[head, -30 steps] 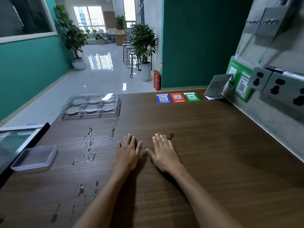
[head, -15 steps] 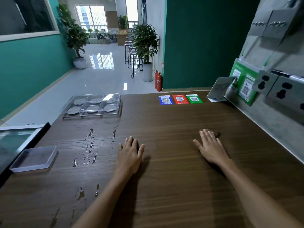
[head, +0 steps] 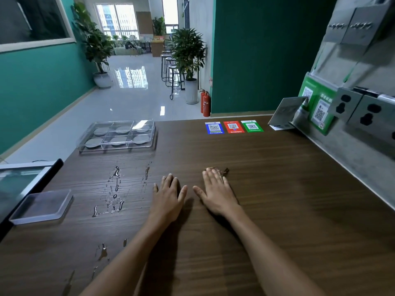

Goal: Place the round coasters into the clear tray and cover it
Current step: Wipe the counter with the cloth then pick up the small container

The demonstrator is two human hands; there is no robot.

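Both hands are lying flat with straight fingers on the brown worktop (head: 277, 189), holding nothing: the left hand (head: 168, 196) and the right hand (head: 215, 193). Far from the left hand, the clear tray (head: 117, 135) is sitting covered, holding six round coasters (head: 94, 143).

Dark wooden counter (head: 277, 199) beside a hallway

Spilled water droplets (head: 116, 189) glisten left of centre; blue, red and green QR-code stickers (head: 233, 127) lie at the far edge; two red fire extinguishers (head: 205, 102) stand beyond.

Left hand (head: 168, 195) and right hand (head: 215, 194) flat, palms down, side by side, fingers straight.
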